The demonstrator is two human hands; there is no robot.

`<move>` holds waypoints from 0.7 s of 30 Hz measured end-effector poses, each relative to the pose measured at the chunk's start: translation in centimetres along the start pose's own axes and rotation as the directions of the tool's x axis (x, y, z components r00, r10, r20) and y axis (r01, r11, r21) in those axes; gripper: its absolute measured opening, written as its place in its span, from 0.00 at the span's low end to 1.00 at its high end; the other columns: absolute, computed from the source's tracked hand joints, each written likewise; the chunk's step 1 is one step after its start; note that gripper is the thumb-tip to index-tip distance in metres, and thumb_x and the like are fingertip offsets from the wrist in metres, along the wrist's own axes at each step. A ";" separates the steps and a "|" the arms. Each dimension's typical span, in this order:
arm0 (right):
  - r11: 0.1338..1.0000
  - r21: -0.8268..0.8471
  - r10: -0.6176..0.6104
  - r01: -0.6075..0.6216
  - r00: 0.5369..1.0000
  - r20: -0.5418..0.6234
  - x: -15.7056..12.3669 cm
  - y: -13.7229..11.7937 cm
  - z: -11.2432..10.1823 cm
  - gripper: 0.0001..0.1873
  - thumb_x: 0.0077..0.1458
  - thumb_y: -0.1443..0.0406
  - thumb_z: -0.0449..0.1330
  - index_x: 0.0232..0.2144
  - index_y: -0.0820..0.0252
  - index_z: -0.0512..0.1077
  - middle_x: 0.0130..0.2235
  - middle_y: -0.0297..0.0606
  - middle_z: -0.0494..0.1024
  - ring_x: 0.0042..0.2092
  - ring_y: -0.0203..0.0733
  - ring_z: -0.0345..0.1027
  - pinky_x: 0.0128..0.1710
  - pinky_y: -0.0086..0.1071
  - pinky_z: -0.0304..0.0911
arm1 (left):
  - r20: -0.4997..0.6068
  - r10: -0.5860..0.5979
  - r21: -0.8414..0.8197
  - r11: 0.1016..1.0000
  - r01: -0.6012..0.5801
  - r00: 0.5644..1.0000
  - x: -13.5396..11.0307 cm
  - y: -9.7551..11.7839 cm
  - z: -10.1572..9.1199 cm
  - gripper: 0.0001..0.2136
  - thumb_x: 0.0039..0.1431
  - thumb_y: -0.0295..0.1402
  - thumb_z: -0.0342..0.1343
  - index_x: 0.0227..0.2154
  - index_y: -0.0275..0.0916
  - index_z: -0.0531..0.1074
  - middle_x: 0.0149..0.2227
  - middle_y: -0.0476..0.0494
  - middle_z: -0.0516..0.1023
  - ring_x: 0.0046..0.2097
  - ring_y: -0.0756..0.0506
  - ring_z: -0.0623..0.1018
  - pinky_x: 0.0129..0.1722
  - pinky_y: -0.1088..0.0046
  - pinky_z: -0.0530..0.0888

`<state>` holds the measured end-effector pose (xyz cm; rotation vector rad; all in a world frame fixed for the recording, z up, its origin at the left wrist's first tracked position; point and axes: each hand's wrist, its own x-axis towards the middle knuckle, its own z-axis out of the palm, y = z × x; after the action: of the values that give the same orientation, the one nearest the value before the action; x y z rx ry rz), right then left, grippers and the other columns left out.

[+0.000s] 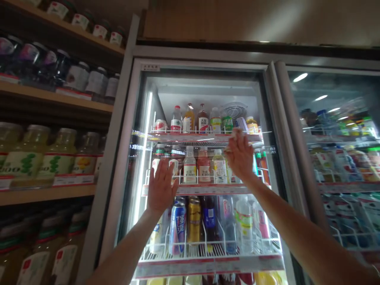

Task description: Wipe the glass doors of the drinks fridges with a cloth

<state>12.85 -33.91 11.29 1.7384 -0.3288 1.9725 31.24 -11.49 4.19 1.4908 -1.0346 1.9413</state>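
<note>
A closed glass fridge door [204,81] stands before me, lit from inside. My left hand [162,186] lies flat against the left part of the glass, fingers stretched upward and holding nothing. Higher and to the right, my right hand [240,156] presses a pale crumpled cloth [236,133] to the glass. Most of that cloth is hidden behind the palm and fingers, so I cannot tell if it is cloth or paper. Behind the glass, bottles and cans stand on wire-fronted shelves, among them a blue can [178,225] and a gold can [194,221].
Wooden shelves [59,194] with rows of bottles and jars rise on the left. A second glass door [332,95] with drinks behind it is on the right, past the upright door frame [292,138]. A brown panel [237,23] runs above the fridge.
</note>
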 end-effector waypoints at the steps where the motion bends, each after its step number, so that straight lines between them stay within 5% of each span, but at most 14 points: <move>1: 0.992 0.031 -0.122 0.121 0.991 0.052 -0.1 -1.1 0.1 0.24 0.59 0.62 0.47 0.58 0.53 0.60 0.66 0.36 0.49 0.66 0.52 0.39 0.58 0.53 0.48 | -0.004 -0.003 -0.003 1.000 0.003 1.000 0.0 0.0 0.0 0.27 0.62 0.37 0.45 0.62 0.36 0.49 0.63 0.34 0.55 0.66 0.40 0.51 0.62 0.55 0.51; 4: 0.924 0.116 -0.381 0.365 0.909 0.169 -0.4 -3.0 0.0 0.24 0.59 0.62 0.48 0.58 0.49 0.59 0.65 0.32 0.53 0.66 0.47 0.40 0.61 0.50 0.45 | -0.005 -0.009 -0.028 1.000 0.009 1.000 0.0 0.1 -0.1 0.27 0.62 0.37 0.45 0.62 0.36 0.50 0.63 0.34 0.55 0.66 0.40 0.51 0.62 0.55 0.51; 7: 0.994 0.027 -0.108 0.106 0.987 0.116 0.1 -2.1 0.0 0.24 0.59 0.62 0.47 0.57 0.54 0.62 0.65 0.39 0.53 0.66 0.53 0.43 0.59 0.54 0.45 | 0.004 -0.018 -0.048 0.999 0.018 1.000 0.0 0.1 -0.1 0.26 0.62 0.37 0.45 0.61 0.36 0.53 0.63 0.35 0.55 0.66 0.40 0.51 0.63 0.55 0.51; 10: 0.996 -0.021 0.088 -0.087 0.995 0.046 0.1 -2.1 0.3 0.25 0.59 0.63 0.46 0.58 0.57 0.61 0.66 0.43 0.50 0.66 0.57 0.40 0.58 0.56 0.46 | 0.000 -0.019 -0.053 0.998 0.019 1.000 0.0 0.2 -0.1 0.25 0.62 0.37 0.45 0.61 0.36 0.54 0.63 0.35 0.56 0.66 0.40 0.51 0.63 0.55 0.51; 12: 0.994 0.014 -0.107 0.106 0.988 0.110 -0.6 -3.3 0.5 0.26 0.58 0.64 0.47 0.59 0.54 0.59 0.66 0.38 0.50 0.67 0.53 0.38 0.60 0.53 0.45 | -0.008 -0.020 -0.050 0.999 0.019 1.000 -0.1 0.2 0.0 0.25 0.62 0.37 0.45 0.60 0.36 0.55 0.63 0.35 0.56 0.66 0.41 0.51 0.63 0.55 0.51; 15: 0.918 0.085 -0.396 0.387 0.900 0.182 -1.6 -4.1 0.3 0.26 0.58 0.63 0.49 0.59 0.48 0.58 0.66 0.32 0.52 0.67 0.47 0.39 0.62 0.49 0.43 | -0.011 -0.024 -0.042 0.999 0.024 1.000 -0.1 0.2 0.0 0.25 0.62 0.37 0.45 0.60 0.36 0.55 0.63 0.35 0.56 0.66 0.41 0.51 0.63 0.56 0.51; 18: 0.990 0.004 -0.139 0.139 0.986 0.098 -1.4 -1.7 -0.3 0.24 0.59 0.63 0.47 0.58 0.53 0.61 0.65 0.39 0.54 0.65 0.52 0.44 0.59 0.52 0.46 | 0.008 -0.024 -0.032 0.999 0.025 1.000 -0.1 0.2 -0.1 0.25 0.62 0.37 0.45 0.61 0.37 0.53 0.64 0.36 0.55 0.66 0.41 0.50 0.63 0.56 0.51; 21: 0.992 -0.049 0.115 -0.114 0.993 0.017 -1.4 0.7 -0.8 0.24 0.59 0.63 0.45 0.57 0.59 0.62 0.65 0.45 0.53 0.65 0.57 0.44 0.58 0.54 0.47 | 0.033 -0.029 -0.033 0.999 0.030 0.999 -0.1 0.0 -0.2 0.26 0.62 0.37 0.44 0.62 0.38 0.51 0.64 0.37 0.54 0.66 0.41 0.51 0.63 0.55 0.51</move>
<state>11.95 -34.43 9.87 1.7446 -0.4894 2.0112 31.14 -11.38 4.06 1.5160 -1.0484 1.8763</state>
